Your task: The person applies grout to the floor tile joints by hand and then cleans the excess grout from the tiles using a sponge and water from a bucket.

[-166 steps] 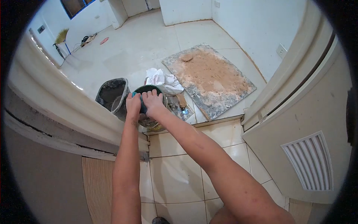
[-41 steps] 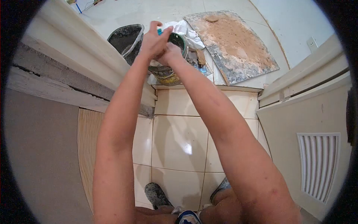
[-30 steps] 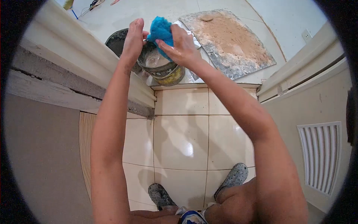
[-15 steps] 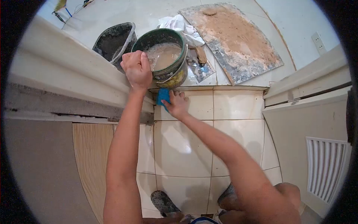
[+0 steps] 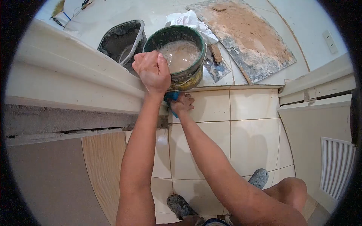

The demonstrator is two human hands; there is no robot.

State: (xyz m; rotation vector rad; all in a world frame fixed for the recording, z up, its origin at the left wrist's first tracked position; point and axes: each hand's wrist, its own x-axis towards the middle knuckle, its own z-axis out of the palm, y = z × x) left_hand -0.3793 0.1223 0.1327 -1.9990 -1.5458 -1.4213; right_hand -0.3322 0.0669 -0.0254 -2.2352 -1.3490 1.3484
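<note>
My left hand [image 5: 152, 71] is closed in a fist in front of the near left rim of a dark green bucket [image 5: 194, 71]. What its fingers grip, if anything, is hidden. Cloudy, brownish, foamy water [image 5: 184, 56] fills part of the bucket. Below the bucket, my right hand [image 5: 182, 103] presses a blue sponge [image 5: 172, 95] against the tiled step face, by the corner with the door frame [image 5: 86, 71]. The hand covers much of the sponge.
A dark, dirty bucket [image 5: 120, 41] stands left of the green one. Behind lie a white cloth [image 5: 186, 19] and a board [image 5: 264, 64] with brown powdery material. A small piece of wood [image 5: 216, 53] is nearby. A door with a vent [image 5: 336, 167] stands at right.
My right hand and the sponge have shifted left, closer to the frame corner, and the hand now covers more of the sponge. The view has moved slightly; a second shoe shows.
</note>
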